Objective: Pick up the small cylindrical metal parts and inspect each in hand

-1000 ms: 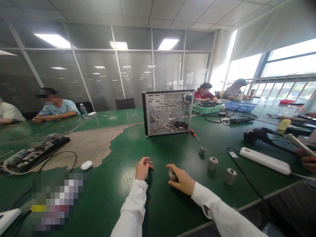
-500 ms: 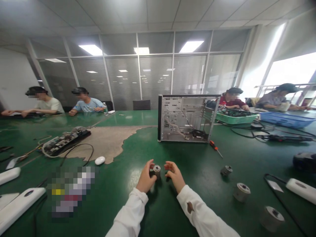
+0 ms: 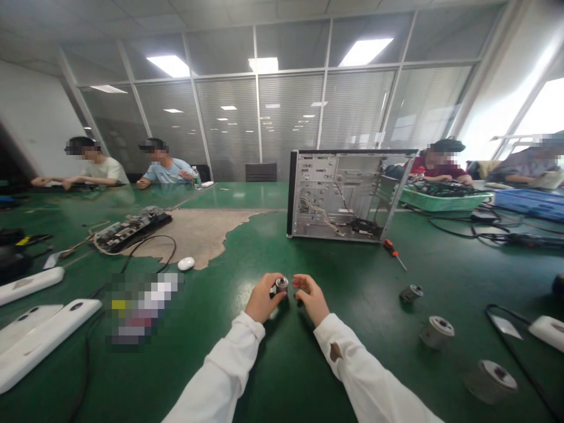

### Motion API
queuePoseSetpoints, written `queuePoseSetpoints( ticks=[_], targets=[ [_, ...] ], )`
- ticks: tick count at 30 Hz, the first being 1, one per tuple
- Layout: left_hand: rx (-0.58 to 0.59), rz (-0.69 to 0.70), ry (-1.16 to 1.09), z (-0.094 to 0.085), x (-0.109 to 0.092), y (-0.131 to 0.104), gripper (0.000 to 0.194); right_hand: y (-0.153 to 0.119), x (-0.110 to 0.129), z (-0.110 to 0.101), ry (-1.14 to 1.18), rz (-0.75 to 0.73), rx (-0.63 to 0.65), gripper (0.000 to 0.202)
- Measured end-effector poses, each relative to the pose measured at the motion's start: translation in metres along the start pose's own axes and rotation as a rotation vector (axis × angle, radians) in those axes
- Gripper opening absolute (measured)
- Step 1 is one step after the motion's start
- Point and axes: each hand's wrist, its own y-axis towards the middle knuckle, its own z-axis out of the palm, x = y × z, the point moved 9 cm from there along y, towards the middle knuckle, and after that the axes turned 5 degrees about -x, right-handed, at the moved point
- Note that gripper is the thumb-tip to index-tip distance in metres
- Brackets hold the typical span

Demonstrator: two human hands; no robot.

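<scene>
My left hand [image 3: 263, 298] is closed around a small cylindrical metal motor [image 3: 281, 285], which stands upright on the green table with its round top and dark centre facing up. Thumb and fingers touch its sides, hiding part of the body. Just right of it, my right hand [image 3: 314, 298] holds its fingers curved, with a gap between fingers and thumb, apart from the motor. A dark patch shows by the right thumb tip; I cannot tell whether it is an object. Three similar motors stand or lie to the right: a small one [image 3: 411, 293], a larger one [image 3: 437, 332] and the nearest [image 3: 491, 382].
An open computer case [image 3: 343, 197] stands ahead, with an orange-handled screwdriver [image 3: 392, 249] beside it. A white mouse [image 3: 185, 264], a circuit assembly [image 3: 132, 230] and white power strips [image 3: 53, 341] lie left. Green [image 3: 447, 200] and blue [image 3: 529, 202] baskets are at right. Several people sit across the table.
My left fingers have closed onto the motor, where there was a gap before. The right hand keeps nearly the same pose beside it. The camera view has tilted down a little.
</scene>
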Motion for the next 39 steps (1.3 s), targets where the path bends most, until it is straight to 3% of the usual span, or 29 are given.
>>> queuePoseSetpoints(
  ticks=[4, 9, 15, 20, 26, 33, 39],
  targets=[
    [-0.034, -0.071, -0.104, -0.001, 0.008, 0.0, 0.029, 0.0, -0.002, -0.001, 0.033, 0.012, -0.006, 0.039],
    [-0.094, -0.24, -0.32, 0.002, 0.033, -0.001, 0.037, -0.004, 0.0, -0.002, 0.066, 0.029, -0.003, 0.037],
    [-0.134, -0.453, -0.661, 0.012, 0.049, -0.006, 0.043, -0.012, 0.007, 0.007, 0.073, 0.034, 0.096, 0.038],
    [-0.16, -0.558, -0.887, 0.017, 0.051, -0.011, 0.041, -0.022, 0.02, 0.017, 0.148, 0.005, 0.167, 0.041],
    [-0.134, -0.659, -1.091, 0.026, 0.055, -0.014, 0.024, -0.031, 0.037, 0.02, 0.158, -0.063, 0.176, 0.041],
    [-0.021, -0.77, -1.197, 0.043, 0.036, -0.025, 0.023, -0.028, 0.037, 0.011, 0.064, -0.111, 0.101, 0.043],
    [-0.067, -0.905, -1.206, 0.049, 0.035, -0.034, 0.022, -0.026, 0.035, 0.015, 0.086, -0.105, 0.139, 0.046]
  ],
)
